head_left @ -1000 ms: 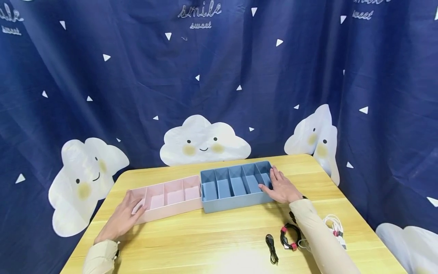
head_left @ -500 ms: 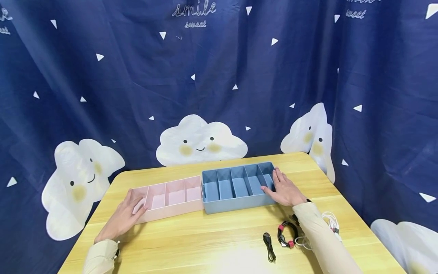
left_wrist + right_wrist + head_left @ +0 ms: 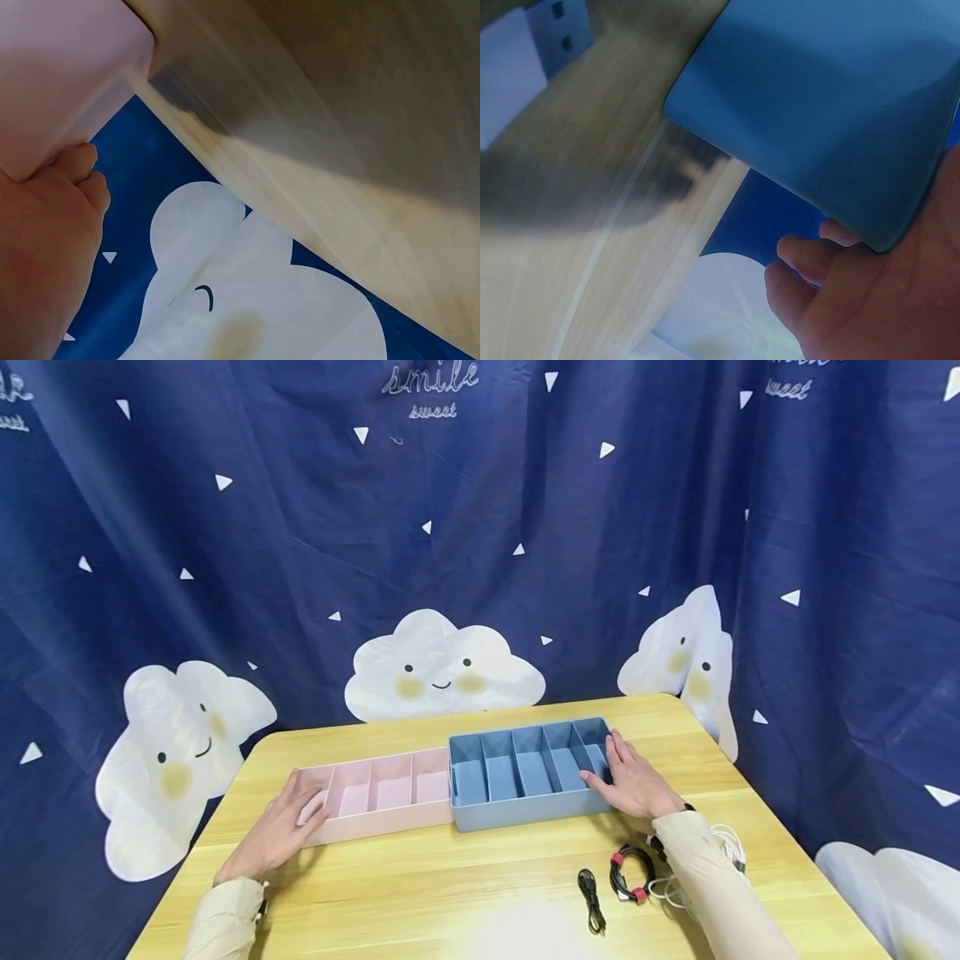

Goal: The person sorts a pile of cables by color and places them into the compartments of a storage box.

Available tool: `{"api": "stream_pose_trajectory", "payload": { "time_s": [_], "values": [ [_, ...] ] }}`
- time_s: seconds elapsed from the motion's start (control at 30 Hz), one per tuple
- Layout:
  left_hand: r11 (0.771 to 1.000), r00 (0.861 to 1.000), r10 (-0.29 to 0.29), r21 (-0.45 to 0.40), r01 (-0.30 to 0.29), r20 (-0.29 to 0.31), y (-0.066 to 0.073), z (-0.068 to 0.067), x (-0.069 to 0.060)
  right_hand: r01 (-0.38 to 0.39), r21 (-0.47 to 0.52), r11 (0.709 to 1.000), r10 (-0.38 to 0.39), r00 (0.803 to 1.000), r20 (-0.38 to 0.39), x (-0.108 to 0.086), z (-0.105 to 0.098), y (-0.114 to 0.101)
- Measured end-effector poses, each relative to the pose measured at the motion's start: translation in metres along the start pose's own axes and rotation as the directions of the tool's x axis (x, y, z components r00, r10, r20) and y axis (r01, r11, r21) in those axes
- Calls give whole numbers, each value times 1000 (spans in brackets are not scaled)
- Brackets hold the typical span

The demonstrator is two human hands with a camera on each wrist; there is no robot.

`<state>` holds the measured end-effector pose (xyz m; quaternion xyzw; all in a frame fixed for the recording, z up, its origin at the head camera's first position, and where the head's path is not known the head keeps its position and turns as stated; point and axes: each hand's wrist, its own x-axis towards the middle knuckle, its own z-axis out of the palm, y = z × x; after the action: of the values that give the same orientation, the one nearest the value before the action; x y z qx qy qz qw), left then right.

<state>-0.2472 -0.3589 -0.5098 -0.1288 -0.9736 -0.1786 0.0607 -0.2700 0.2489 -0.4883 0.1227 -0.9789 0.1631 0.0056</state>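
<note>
A pink divided storage box [image 3: 378, 818] stands on the left of the table, its right end against a blue divided storage box [image 3: 532, 810]. My left hand [image 3: 273, 831] grips the pink box's left end, fingers over the end and thumb at the front rim. On the blue box's right end, my right hand [image 3: 633, 781] holds the corner, thumb over the front rim and fingers along the end wall. In the left wrist view, fingertips [image 3: 86, 169] show beside the pink wall. The right wrist view shows bent fingers [image 3: 799, 274] under the blue corner.
A black cable bundle [image 3: 591, 902] lies at the front right. Beside it are a coiled black cable with red ties [image 3: 632, 872] and a white cable [image 3: 726, 839], partly hidden by the right sleeve. A dark blue curtain [image 3: 480, 543] hangs behind the wooden table [image 3: 420, 893].
Both boxes have slid a little to the right on the table, end to end, with both hands moving along. The head view has shifted slightly.
</note>
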Motion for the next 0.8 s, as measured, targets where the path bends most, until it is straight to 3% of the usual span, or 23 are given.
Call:
{"api": "stream_pose_trajectory", "payload": {
  "time_s": [0.8],
  "values": [
    [999,999,28,-17,-28,-27,4,5,0,-5,18,1000,5,1000,-25,-21,1,2]
  ]
}}
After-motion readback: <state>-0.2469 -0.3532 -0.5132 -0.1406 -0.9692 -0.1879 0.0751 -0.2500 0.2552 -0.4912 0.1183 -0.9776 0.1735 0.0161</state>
